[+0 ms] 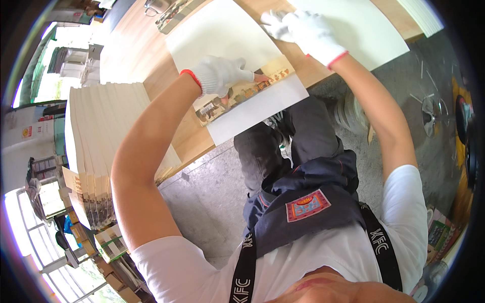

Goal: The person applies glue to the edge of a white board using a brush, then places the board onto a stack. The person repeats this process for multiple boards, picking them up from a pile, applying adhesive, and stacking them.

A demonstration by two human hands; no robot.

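Note:
My left hand (220, 76), in a white knit glove with a red cuff, rests palm down on a tan printed strip (247, 93) with pictures. Its bare thumb tip and forefinger tip press apart on the strip. Above the strip lies a large cream-white sheet (222, 35); a white paper edge (260, 118) shows below it and overhangs the table. My right hand (305, 33), gloved likewise, has its fingers stretched leftward over the gap between that sheet and a second white sheet (358, 35) on the right. Nothing shows in its grasp.
A tall row of thick paper blocks (106, 131) stands at the left of the wooden table (131, 58). At the far edge are a metal cup (156, 6) and a printed booklet (177, 15). Another paper stack (422, 15) sits far right. Below is a grey floor (202, 202).

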